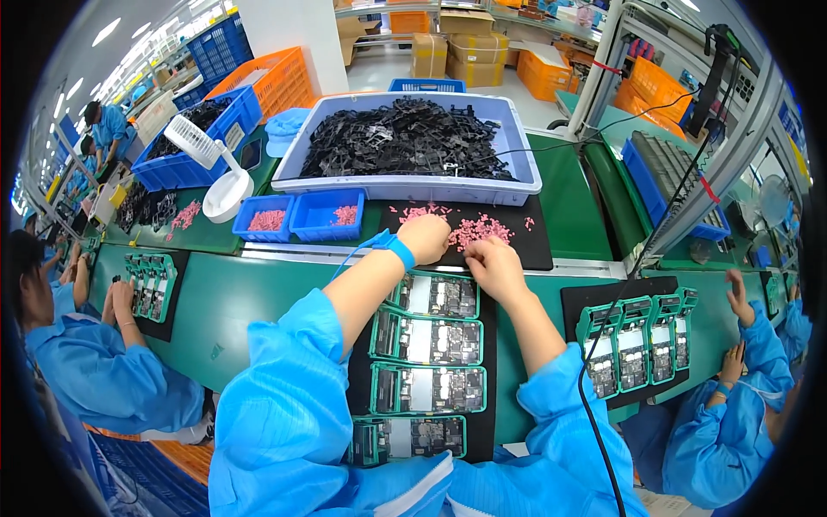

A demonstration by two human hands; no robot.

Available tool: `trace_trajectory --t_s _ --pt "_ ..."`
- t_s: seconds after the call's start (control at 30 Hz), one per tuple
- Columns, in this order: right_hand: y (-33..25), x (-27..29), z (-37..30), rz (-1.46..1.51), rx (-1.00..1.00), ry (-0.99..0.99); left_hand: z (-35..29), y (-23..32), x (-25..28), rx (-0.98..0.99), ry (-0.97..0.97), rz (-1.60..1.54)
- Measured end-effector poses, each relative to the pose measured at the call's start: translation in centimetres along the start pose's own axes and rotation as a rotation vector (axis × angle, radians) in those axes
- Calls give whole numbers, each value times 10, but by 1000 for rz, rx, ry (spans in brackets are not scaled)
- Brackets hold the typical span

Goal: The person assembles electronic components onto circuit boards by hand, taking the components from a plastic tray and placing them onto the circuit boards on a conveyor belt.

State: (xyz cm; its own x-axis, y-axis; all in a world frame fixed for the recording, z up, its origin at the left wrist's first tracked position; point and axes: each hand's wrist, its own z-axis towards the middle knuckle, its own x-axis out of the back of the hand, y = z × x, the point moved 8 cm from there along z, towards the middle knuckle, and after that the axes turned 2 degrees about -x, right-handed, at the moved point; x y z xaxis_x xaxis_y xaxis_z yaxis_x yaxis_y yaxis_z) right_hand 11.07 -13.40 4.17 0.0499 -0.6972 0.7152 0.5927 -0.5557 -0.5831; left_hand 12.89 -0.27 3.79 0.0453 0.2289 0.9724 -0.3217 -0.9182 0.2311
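A loose pile of small pink pieces (479,231) lies on a black mat (527,246) in front of me. My left hand (424,239), with a blue wrist strap (398,250), is over the left part of the pile; its fingers curl under and their tips are hidden. At the pile's near edge my right hand (497,265) has thumb and fingers pinched together. Whatever either hand holds is too small or hidden to make out. Below my hands, several green trays (373,338) holding circuit-board assemblies (457,342) form a column on another black mat.
Beyond the pile stands a large pale bin (405,188) full of black plastic parts (401,142). Two blue boxes (297,226) with pink pieces and a white fan (226,194) are at left. A black cable (594,379) hangs at right. Co-workers (103,370) sit on both sides.
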Motion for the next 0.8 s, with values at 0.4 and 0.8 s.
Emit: trace_trajectory --t_s 0.4,0.8 --pt "-32 -46 38 -470 358 -140 -16 -15 -2 -20 -26 44" --pt "-8 28 -56 -100 -68 -18 -60 49 38 -245 104 -172"
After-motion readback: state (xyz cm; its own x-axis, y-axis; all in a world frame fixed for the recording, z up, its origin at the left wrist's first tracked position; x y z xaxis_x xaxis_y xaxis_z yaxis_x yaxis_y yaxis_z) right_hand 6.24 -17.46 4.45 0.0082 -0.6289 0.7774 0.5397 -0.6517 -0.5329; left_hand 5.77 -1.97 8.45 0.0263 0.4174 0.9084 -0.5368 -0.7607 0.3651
